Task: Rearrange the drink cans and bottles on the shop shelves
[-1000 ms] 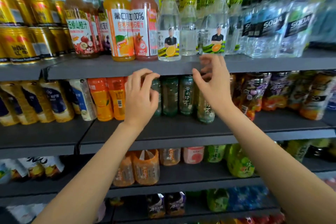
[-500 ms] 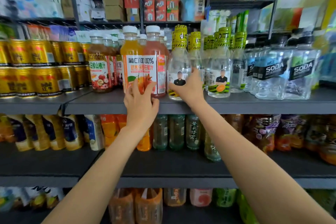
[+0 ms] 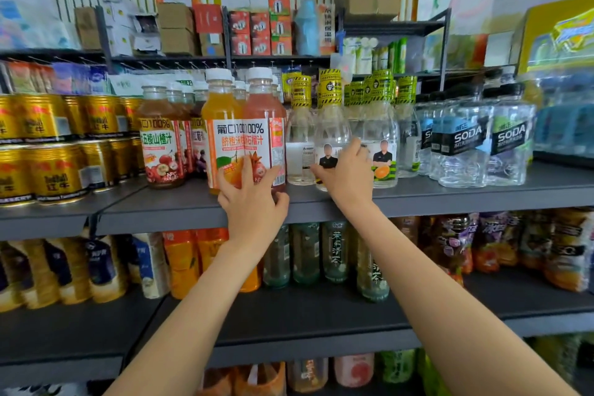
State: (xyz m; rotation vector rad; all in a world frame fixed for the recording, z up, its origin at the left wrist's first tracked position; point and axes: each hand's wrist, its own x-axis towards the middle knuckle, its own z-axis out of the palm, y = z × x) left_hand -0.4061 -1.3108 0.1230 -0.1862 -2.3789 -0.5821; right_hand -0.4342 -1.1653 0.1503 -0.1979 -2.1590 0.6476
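Compared with half a second ago, the two hands sit in much the same spots on the upper shelf, but the view has tipped upward, so more of the wall and the cartons above now shows. A second ago both hands were lower, at the front lip of this shelf over the green tea bottles.

The left hand reaches up with the forearm straight, its fingers spread and laid against the lower labels of the orange juice bottle and the red juice bottle, which stand touching each other at the shelf's front edge; the thumb hooks round the red bottle's right side. The right hand is cupped round the base of a clear bottle just right of them, fingers curled behind it, thumb pointing left across its label.

The juice bottles are smooth plastic with white screw caps and glossy paper labels. The clear bottles are rounded, narrow-necked, with yellow-and-black hazard-striped sleeves over the caps. Further right stand squarish clear soda bottles with black caps. At the shelf's left end, gold metal cans are stacked two high. The shelving is matt dark-grey board. On the shelf below, green-tinted tea bottles stand between the two forearms.
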